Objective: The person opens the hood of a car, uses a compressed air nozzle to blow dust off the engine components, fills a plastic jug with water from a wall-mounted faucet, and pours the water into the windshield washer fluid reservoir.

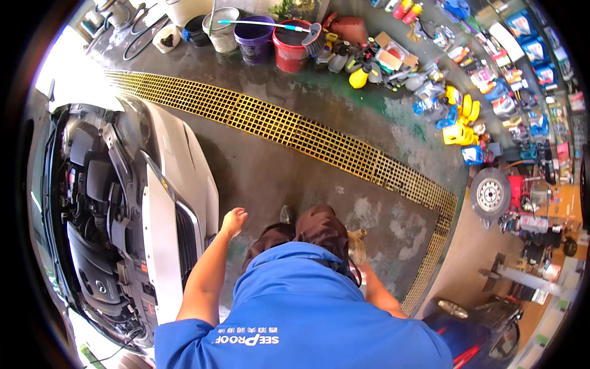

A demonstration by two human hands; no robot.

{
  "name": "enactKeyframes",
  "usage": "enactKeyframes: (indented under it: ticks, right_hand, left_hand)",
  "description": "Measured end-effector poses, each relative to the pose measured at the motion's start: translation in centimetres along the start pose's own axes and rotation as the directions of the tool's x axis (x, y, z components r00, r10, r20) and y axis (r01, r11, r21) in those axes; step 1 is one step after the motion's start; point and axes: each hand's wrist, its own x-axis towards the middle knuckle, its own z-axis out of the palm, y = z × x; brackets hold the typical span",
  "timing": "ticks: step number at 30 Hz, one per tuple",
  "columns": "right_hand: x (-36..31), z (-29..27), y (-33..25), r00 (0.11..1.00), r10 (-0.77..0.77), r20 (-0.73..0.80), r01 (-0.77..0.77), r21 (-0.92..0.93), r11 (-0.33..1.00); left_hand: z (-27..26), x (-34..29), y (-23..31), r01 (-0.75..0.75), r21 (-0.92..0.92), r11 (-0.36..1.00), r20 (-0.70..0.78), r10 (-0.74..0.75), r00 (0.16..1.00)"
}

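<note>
My left hand (pixel 235 221) hangs beside the front of a silver car (pixel 190 154), its fingers curled in and nothing visible in them. The car's hood is up and its engine bay (pixel 98 246) lies exposed on the left. My right forearm (pixel 382 296) reaches forward past my blue shirt. Most of my right hand is hidden behind my body. Just beyond it is a tan, cloth-like object (pixel 356 243); whether my right hand holds it I cannot make out. My legs, in dark trousers (pixel 322 227), and one grey shoe (pixel 286 214) show below me.
A yellow floor grating (pixel 264 126) crosses ahead and bends down the right. Beyond it stand a purple bucket (pixel 253 43), a red bucket (pixel 290 52) and a long-handled brush (pixel 264 24). Bottles crowd the right, near a wheel (pixel 490 194). A dark blue vehicle (pixel 476 329) sits lower right.
</note>
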Motion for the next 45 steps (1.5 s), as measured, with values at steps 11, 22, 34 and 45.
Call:
enactKeyframes:
  ticks: [11, 22, 34, 45]
  right_hand:
    - [21.6, 10.3, -33.6, 0.982, 0.167, -0.093, -0.180, -0.159, 0.971]
    - [55.6, 19.3, -64.2, 0.987, 0.013, -0.163, -0.048, -0.212, 0.976]
    - [74.8, 24.7, -78.6, 0.960, -0.076, -0.268, 0.059, -0.071, 0.996]
    - [55.2, 29.4, -63.6, 0.959, 0.268, -0.098, -0.192, -0.916, 0.353]
  left_hand:
    - [4.5, 5.9, 3.3, 0.285, 0.021, 0.958, 0.199, -0.283, 0.938]
    - [7.1, 10.5, 16.3, 0.662, 0.244, 0.709, 0.228, -0.705, 0.672]
    - [7.9, 15.5, 23.0, 0.803, 0.179, 0.568, 0.252, -0.816, 0.521]
    - [3.9, 18.1, 27.0, 0.880, -0.042, 0.473, 0.151, -0.868, 0.473]
